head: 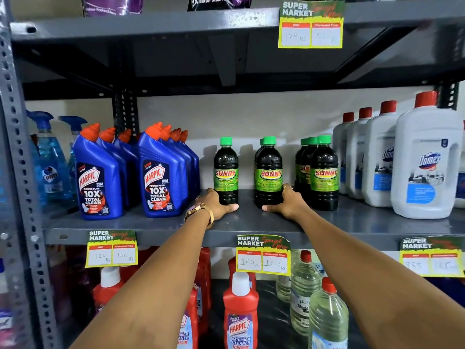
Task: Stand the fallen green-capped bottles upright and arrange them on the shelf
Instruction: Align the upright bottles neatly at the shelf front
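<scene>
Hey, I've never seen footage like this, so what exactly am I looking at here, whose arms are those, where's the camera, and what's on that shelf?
There is no machine here. A person wears a wide-angle camera on the head, so the single picture looks forward and down along their own two bare arms.

They face a grey metal shop shelf. The left hand, with a gold watch at the wrist, grips the base of one green-capped Sunny bottle. The right hand grips the base of the middle Sunny bottle. More of these bottles stand to the right. All in view are upright.

Blue Harpic bottles stand to the left, white Domex jugs to the right. Yellow price tags hang on the shelf edges.
</scene>
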